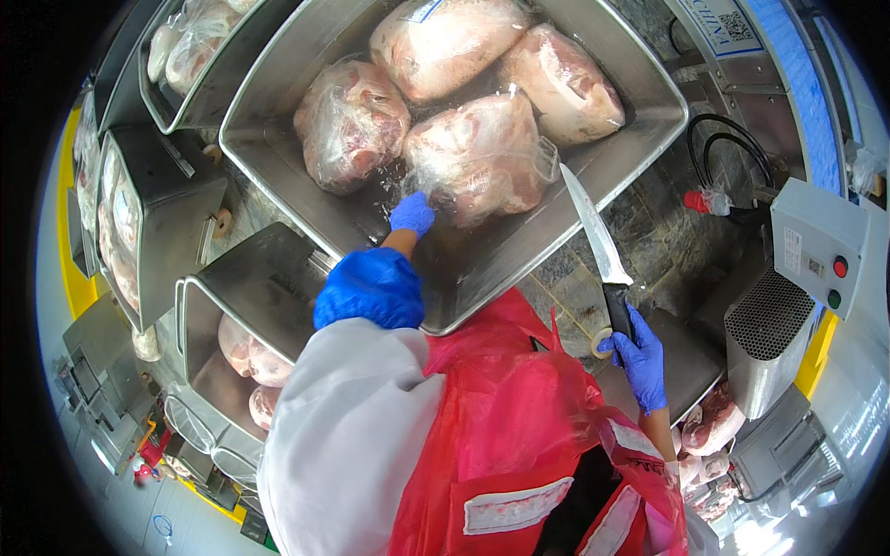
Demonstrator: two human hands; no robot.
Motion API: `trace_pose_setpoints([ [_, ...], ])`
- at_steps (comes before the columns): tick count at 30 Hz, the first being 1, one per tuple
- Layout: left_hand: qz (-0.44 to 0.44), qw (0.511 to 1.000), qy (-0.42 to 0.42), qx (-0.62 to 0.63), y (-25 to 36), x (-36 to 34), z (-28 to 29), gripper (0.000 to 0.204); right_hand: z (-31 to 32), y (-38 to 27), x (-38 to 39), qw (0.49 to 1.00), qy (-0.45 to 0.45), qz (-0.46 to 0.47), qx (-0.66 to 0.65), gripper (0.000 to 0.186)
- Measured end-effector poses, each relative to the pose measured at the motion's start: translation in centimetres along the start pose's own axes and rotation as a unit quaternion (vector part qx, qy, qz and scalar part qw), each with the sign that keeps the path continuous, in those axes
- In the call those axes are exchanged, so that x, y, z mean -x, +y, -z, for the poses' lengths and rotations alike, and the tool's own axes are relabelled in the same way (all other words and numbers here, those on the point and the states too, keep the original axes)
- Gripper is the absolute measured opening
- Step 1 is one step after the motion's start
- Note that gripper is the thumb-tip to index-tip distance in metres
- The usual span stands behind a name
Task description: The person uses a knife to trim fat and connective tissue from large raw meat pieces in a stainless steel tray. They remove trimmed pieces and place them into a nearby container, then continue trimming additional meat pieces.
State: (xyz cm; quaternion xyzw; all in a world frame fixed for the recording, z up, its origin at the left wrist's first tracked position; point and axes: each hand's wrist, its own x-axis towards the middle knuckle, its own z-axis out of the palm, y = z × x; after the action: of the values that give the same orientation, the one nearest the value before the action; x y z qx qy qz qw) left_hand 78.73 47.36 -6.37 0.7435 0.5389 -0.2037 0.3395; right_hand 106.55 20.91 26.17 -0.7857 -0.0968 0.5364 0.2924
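Note:
Inside the large steel bin (269, 181) in front of me lie several pale, plastic-wrapped pieces of meat. My left hand (413, 215), in a blue glove with a blue sleeve cover, reaches over the bin's near side. Its fingers are closed at the near left edge of the clear plastic bag (549, 159) around the closest meat piece (477, 153). My right hand (638, 360), also blue-gloved, grips the black handle of a knife (596, 232) outside the bin's right side. The blade points up and away, its tip beside the bin's right rim.
Another steel bin with meat (250, 357) stands close on the left, with further meat bins (120, 222) beyond. On the right are a grey control box (820, 243) with red and green buttons, a perforated metal housing (774, 320) and black cables (732, 148). Dark tiles (649, 227) cover the floor.

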Motion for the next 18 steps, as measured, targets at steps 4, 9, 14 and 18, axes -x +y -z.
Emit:
trace_pose_setpoints([
  [4, -0.266, 0.921, 0.133, -0.253, -5.5, 1.0, -0.6, 0.023, 0.1, -0.2, -0.6, 1.000, -0.011, 0.000, -0.024, 0.052],
  [9, -0.124, 0.968, -0.051, 0.211, 3.1, 4.9, 0.4, 0.021, 4.4, 0.4, 2.2, 0.998, 0.034, 0.024, -0.046, 0.054],
  [14, -0.060, 0.872, -0.085, 0.478, 5.2, 8.3, 4.3, 0.007, 11.8, 1.1, 8.6, 0.981, 0.061, 0.126, -0.137, 0.050],
  [18, -0.067, 0.994, -0.030, 0.077, 5.7, 7.6, 4.3, 0.015, 18.2, 4.6, 14.3, 0.902, 0.240, 0.252, -0.254, 0.050],
])
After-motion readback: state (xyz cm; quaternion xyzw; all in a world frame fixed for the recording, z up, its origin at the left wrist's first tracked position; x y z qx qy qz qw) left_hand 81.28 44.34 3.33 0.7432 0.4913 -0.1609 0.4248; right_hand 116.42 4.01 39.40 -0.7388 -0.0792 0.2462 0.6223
